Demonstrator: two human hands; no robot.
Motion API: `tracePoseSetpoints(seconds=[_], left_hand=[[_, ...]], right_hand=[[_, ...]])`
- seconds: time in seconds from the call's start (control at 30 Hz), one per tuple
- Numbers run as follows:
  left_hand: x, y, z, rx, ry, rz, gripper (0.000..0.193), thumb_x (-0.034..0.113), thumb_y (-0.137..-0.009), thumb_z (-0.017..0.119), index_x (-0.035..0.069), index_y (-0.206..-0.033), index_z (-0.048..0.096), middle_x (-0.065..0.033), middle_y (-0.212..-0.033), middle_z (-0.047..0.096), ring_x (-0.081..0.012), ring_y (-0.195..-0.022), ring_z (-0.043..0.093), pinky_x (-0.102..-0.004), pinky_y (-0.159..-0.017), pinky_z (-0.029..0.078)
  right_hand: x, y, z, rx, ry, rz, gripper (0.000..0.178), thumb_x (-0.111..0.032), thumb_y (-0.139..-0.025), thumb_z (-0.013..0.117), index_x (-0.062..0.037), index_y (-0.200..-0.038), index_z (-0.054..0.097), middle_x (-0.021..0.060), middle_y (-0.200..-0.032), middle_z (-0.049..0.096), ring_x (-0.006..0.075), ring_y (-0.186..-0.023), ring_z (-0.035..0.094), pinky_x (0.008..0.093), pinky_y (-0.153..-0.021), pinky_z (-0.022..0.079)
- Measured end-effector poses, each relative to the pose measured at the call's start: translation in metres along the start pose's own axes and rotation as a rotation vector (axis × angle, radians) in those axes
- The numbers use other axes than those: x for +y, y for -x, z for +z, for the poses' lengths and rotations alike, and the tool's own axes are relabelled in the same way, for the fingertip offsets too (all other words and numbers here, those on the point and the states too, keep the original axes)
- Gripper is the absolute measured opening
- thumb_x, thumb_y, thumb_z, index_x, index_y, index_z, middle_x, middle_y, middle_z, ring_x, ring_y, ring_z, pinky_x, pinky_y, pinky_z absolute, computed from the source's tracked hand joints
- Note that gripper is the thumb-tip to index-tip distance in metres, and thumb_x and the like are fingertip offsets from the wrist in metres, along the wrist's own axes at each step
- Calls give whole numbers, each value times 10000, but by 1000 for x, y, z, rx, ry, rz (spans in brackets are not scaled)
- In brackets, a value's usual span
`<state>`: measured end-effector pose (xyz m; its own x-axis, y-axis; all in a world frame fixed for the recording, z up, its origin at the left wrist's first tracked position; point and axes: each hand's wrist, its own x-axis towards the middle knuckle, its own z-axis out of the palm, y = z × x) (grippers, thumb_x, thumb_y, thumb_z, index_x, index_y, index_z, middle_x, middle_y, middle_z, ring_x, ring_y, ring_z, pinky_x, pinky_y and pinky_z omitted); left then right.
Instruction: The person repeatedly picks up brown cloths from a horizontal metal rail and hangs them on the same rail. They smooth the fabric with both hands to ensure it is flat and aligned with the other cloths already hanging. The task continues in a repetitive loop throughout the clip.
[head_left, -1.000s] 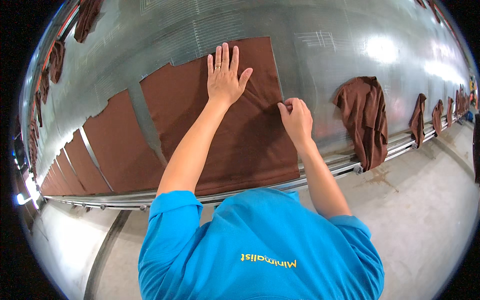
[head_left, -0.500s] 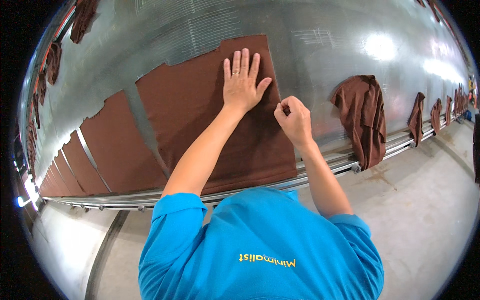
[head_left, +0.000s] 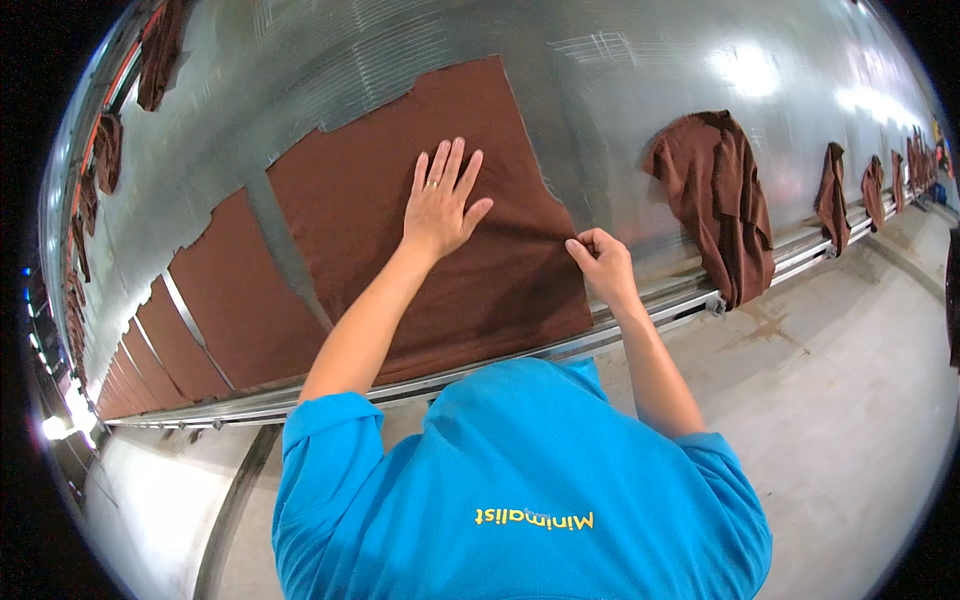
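A brown cut fabric panel (head_left: 355,205) lies spread on a long grey metal table (head_left: 585,110). My left hand (head_left: 440,205) rests flat on the panel's middle, fingers outstretched, with a ring on one of them. At the panel's right edge, my right hand (head_left: 604,262) pinches the cloth between thumb and forefinger. Small creases run inward from that pinch, and the edge bends there. The panel's lower edge lies along the table's near side.
To the left, several flat brown panels (head_left: 235,290) lie in a row with narrow gaps. A crumpled brown cloth (head_left: 715,200) drapes over the near metal rail (head_left: 660,310) at right, with several smaller ones beyond. More cloths (head_left: 107,150) hang along the far edge.
My left hand has slid left and nearer across the panel. My right hand has come down along the edge and now pulls it slightly outward. The view has shifted a little.
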<state>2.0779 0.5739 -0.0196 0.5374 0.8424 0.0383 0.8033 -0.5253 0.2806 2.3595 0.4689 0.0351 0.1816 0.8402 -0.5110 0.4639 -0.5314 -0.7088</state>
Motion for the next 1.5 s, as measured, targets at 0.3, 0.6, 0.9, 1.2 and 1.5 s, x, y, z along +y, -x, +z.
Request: tracePoseSetpoints(seconds=[0.3, 0.6, 0.9, 1.2, 1.5], left_hand=[[93, -3, 28, -14, 84, 80, 780, 645, -1041, 368, 134, -1628, 328, -198, -1690, 264, -376, -1569, 232, -584, -1267, 128], [90, 7, 28, -59, -4, 191, 772, 640, -1036, 380, 137, -1620, 345, -205, -1690, 261, -395, -1567, 223, -594, -1261, 128], [172, 117, 45, -154, 501, 337, 555, 434, -1037, 558, 76, -1461, 563, -186, -1562, 475, -344, -1494, 390, -510, -1256, 264], [63, 242, -58, 421, 327, -654, 296, 279, -1009, 654, 42, -1168, 737, -153, -1233, 714, -347, -1156, 663, -443, -1025, 501], [46, 344, -43, 471, 490, -1236, 411, 302, -1037, 642, -3, -1312, 653, -149, -1245, 667, -257, -1133, 658, -358, -941, 534]], right_hand=[[12, 25, -1, -24, 151, 11, 407, -385, -919, 752, 10, -1012, 718, 232, -949, 735, 400, -890, 714, 445, -780, 548], [28, 99, -22, -111, 60, -26, 272, -204, -924, 746, 30, -1051, 690, 219, -934, 722, 347, -855, 698, 417, -768, 535], [16, 74, -7, 35, 86, -237, 315, -248, -973, 688, 1, -1165, 686, 197, -1112, 718, 367, -1011, 691, 453, -879, 542], [-11, -11, 106, -113, 886, -1030, 756, -550, -1048, 458, -61, -1610, 329, 197, -1690, 257, 349, -1580, 204, 512, -1287, 151], [-156, -187, 146, 98, 1052, -1117, 701, -536, -1074, 396, -88, -1611, 345, 140, -1691, 292, 308, -1580, 221, 500, -1290, 157]])
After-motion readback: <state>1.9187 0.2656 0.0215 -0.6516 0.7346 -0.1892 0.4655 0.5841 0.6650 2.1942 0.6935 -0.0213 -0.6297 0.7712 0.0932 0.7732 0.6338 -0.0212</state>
